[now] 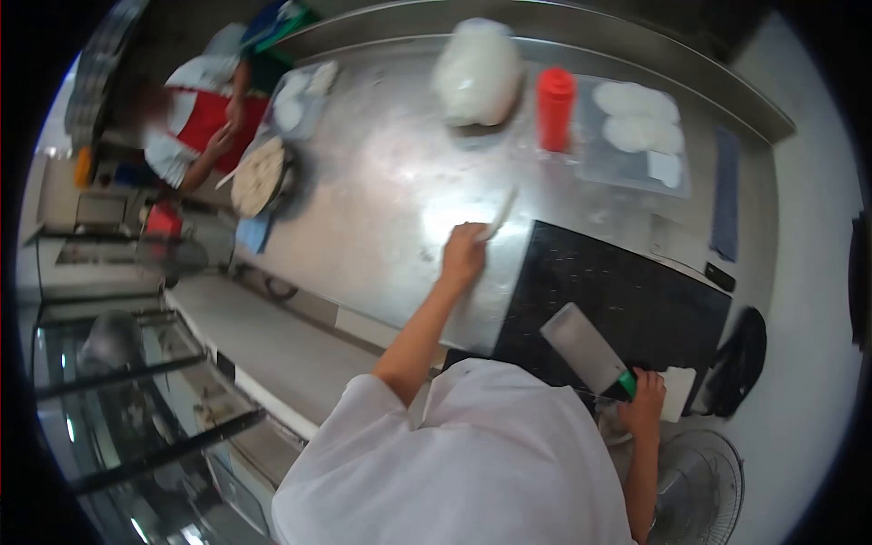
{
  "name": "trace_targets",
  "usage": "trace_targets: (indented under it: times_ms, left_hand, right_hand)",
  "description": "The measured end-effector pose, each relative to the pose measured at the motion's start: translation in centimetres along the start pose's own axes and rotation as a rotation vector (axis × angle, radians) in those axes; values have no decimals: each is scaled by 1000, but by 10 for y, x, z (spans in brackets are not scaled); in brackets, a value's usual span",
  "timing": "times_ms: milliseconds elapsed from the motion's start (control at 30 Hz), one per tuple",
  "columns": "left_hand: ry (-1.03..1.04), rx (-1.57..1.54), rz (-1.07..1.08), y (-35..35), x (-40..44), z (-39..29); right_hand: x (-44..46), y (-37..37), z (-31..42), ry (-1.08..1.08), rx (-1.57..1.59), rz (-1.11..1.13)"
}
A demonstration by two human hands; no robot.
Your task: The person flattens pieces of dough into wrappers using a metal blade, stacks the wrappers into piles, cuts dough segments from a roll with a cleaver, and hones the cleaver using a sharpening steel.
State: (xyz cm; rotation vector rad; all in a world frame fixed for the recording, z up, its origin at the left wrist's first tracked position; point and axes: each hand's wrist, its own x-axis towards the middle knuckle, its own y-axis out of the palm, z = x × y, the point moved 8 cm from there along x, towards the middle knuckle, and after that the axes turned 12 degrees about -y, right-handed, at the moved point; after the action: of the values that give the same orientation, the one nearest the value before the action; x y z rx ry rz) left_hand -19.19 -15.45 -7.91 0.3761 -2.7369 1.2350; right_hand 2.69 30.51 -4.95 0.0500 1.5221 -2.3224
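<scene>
Over the steel table (381, 236), my left hand (464, 252) is closed on one end of a thin white piece (501, 213), perhaps dough, which points away from me. My right hand (646, 401) grips a cleaver (583, 347) by its green handle. Its broad blade lies flat-side up above the near part of the black cutting board (609, 282). Beside that hand is a white, cloth-like piece (678, 391) at the board's near right corner.
A bagged white mass (477, 74), a red bottle (556, 107) and a tray of white rounds (681, 182) stand at the back. Right lie another blade (677, 242) and a blue cloth (727, 195). Left, a co-worker (204, 118) is near a filled bowl (290, 182). A fan (704, 486) stands near right.
</scene>
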Motion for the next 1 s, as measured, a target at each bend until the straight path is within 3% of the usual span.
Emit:
trace_targets:
  times_ms: [67, 133, 233, 333, 400, 467, 667, 900, 1000]
  left_hand:
    - [-127, 45, 126, -6, 5, -3]
    - [-99, 35, 168, -7, 3, 18]
    - [-12, 21, 197, -24, 1, 34]
    - [45, -87, 281, -46, -7, 49]
    - [92, -172, 280, -56, -10, 63]
    - [69, -268, 309, -64, -11, 69]
    - [102, -238, 376, -53, -2, 80]
    - [375, -144, 403, -44, 9, 74]
    - [508, -50, 411, -43, 9, 70]
  right_hand:
    - [-5, 14, -5, 10, 38, 7]
    - [-10, 34, -23, 21, 71, -1]
    - [0, 50, -14, 10, 108, 160]
    - [17, 43, 49, 113, 499, -9]
    - [23, 68, 68, 309, 850, -89]
    - [59, 48, 127, 233, 752, -209]
    - [174, 29, 257, 79, 347, -158]
    - [206, 42, 297, 107, 57, 47]
    - [207, 47, 310, 133, -6, 33]
